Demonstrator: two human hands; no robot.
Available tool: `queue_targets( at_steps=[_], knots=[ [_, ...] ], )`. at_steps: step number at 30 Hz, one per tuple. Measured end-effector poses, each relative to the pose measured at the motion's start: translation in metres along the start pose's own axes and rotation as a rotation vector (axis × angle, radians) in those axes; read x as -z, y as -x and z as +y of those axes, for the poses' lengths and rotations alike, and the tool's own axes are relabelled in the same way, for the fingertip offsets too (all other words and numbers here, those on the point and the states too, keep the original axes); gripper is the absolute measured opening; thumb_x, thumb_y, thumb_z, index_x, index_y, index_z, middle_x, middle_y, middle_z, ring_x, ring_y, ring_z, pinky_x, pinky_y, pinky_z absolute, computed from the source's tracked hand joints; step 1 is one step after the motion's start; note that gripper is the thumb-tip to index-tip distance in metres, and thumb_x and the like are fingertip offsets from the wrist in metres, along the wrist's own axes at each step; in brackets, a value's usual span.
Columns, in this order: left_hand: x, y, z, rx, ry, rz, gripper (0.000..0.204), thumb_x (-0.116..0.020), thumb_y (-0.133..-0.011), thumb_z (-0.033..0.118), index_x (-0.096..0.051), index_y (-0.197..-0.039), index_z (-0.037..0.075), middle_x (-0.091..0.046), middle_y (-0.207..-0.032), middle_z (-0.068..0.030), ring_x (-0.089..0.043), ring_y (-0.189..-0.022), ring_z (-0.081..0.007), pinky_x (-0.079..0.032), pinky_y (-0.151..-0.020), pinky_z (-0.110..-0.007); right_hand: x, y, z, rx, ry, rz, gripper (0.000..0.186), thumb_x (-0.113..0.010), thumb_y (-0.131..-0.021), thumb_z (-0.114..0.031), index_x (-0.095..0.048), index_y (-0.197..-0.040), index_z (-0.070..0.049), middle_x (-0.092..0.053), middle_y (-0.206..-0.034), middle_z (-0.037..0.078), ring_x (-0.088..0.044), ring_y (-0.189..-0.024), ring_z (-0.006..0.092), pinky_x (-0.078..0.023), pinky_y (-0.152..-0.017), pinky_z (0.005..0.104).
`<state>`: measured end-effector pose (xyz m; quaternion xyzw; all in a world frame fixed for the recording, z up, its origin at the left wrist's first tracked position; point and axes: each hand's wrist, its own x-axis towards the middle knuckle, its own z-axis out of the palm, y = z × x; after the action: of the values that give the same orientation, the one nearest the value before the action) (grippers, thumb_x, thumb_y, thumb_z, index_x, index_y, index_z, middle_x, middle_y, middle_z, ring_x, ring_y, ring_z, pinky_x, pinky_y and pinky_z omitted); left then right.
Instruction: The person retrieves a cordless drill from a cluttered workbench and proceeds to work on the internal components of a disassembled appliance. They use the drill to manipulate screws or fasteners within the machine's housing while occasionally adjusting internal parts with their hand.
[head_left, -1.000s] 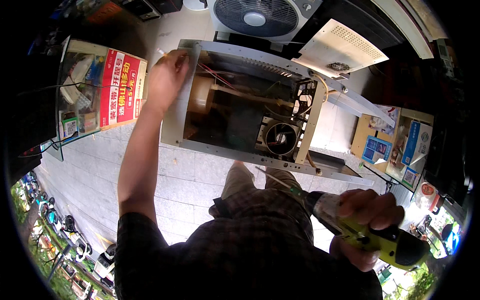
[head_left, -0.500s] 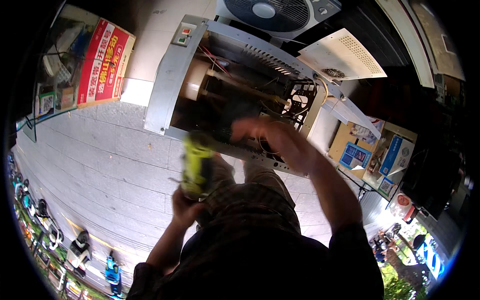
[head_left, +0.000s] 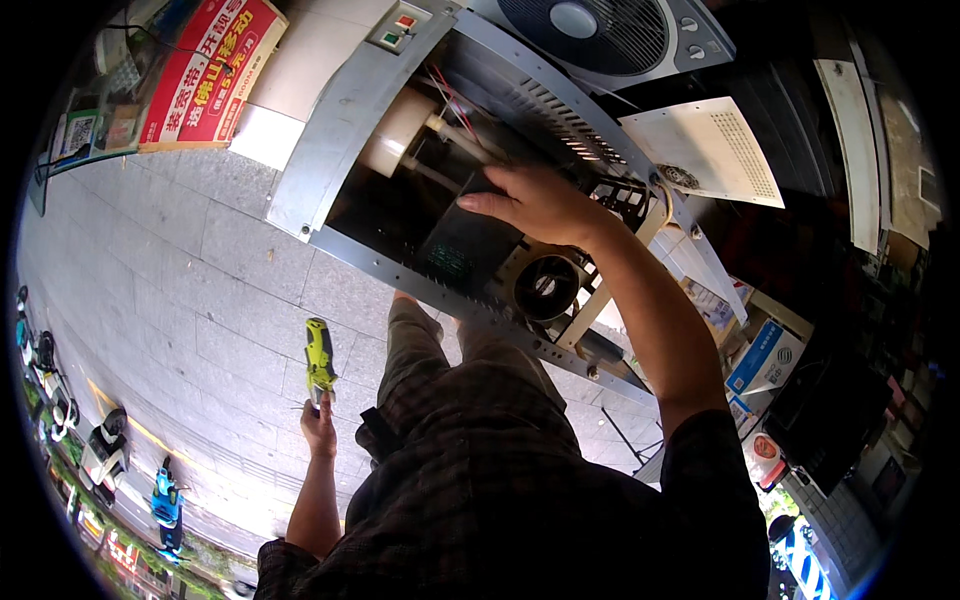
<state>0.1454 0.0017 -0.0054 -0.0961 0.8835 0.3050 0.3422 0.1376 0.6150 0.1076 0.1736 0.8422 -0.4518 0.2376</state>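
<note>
Since half a second ago, the yellow-green power drill point(head_left: 319, 350) has moved away from the front of the big metal case point(head_left: 375, 265) and down to the left. Now it is over the gray tile floor point(head_left: 230, 250), well apart from the case. One second ago the right hand had it, but now it is in the left hand point(head_left: 318, 430). That hand is closed tight around the drill's gray end, and the yellow part sticks up past the fingers.

Seen from the head camera, the right hand point(head_left: 540, 205) was blurry before, and now it looks sharp. It reaches into the open case and touches the top of a flat black block point(head_left: 465, 240). Some fingers are hidden, so I cannot tell if they pinch it or just rest there. The block leans between a round white drum point(head_left: 398, 132) and a small round fan point(head_left: 548, 287). The case looks more slanted than before. A white panel with holes point(head_left: 705, 150) and a gray box fan point(head_left: 600, 35) are behind it.
</note>
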Motion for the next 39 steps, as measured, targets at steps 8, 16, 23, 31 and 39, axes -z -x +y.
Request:
queue_targets(
  at_steps=[8, 16, 23, 31, 39],
  knots=[
    [-0.026, 0.022, -0.017, -0.020, -0.087, -0.092, 0.054, -0.071, -0.094, 0.049, -0.059, -0.082, -0.002, -0.053, -0.062, -0.0081, -0.043, -0.058, -0.0155, -0.037, -0.053, -0.037, -0.017, -0.009, 0.018, 0.061, -0.230, 0.094, 0.057, -0.058, -0.100, -0.055, -0.062, -0.102, 0.002, -0.064, -0.084, 0.017, -0.057, -0.074, 0.0216, -0.048, -0.075, 0.0347],
    [-0.020, 0.020, -0.029, -0.005, -0.142, -0.104, 0.055, -0.071, -0.094, 0.051, -0.059, -0.082, -0.002, -0.053, -0.065, -0.0085, -0.044, -0.061, -0.0168, -0.039, -0.056, -0.037, -0.007, -0.018, 0.015, -0.050, -0.185, -0.065, 0.059, -0.058, -0.100, -0.057, -0.060, -0.093, 0.002, -0.053, -0.076, 0.013, -0.052, -0.072, 0.0206, -0.046, -0.071, 0.0355],
    [-0.021, 0.013, -0.009, -0.024, -0.051, -0.111, 0.048, -0.072, -0.095, 0.045, -0.057, -0.083, 0.000, -0.048, -0.065, -0.0023, -0.038, -0.062, -0.0112, -0.034, -0.054, -0.033, -0.009, -0.010, 0.020, 0.160, -0.253, 0.004, 0.067, -0.055, -0.098, -0.064, -0.064, -0.097, 0.003, -0.059, -0.074, 0.012, -0.059, -0.069, 0.0226, -0.048, -0.066, 0.0383],
    [0.002, 0.033, 0.078, -0.313, -0.066, -0.100, 0.056, -0.067, -0.094, 0.055, -0.059, -0.092, -0.001, -0.059, -0.073, -0.0075, -0.049, -0.068, -0.0152, -0.043, -0.060, -0.035, -0.001, 0.026, -0.010, 0.013, -0.024, 0.282, 0.049, -0.061, -0.100, -0.047, -0.064, -0.112, 0.001, -0.066, -0.082, 0.014, -0.067, -0.082, 0.0232, -0.053, -0.074, 0.0378],
    [0.002, 0.085, 0.259, -0.759, 0.033, -0.514, 0.056, -0.075, -0.085, 0.045, -0.061, -0.110, -0.004, -0.067, -0.091, -0.0158, -0.069, -0.078, -0.0271, -0.054, -0.066, -0.036, -0.061, 0.186, -0.057, 0.418, -0.458, 0.069, 0.078, -0.083, -0.082, -0.030, -0.045, -0.144, -0.003, -0.055, -0.138, 0.019, -0.053, -0.130, 0.0349, -0.043, -0.111, 0.0448]
  ],
)
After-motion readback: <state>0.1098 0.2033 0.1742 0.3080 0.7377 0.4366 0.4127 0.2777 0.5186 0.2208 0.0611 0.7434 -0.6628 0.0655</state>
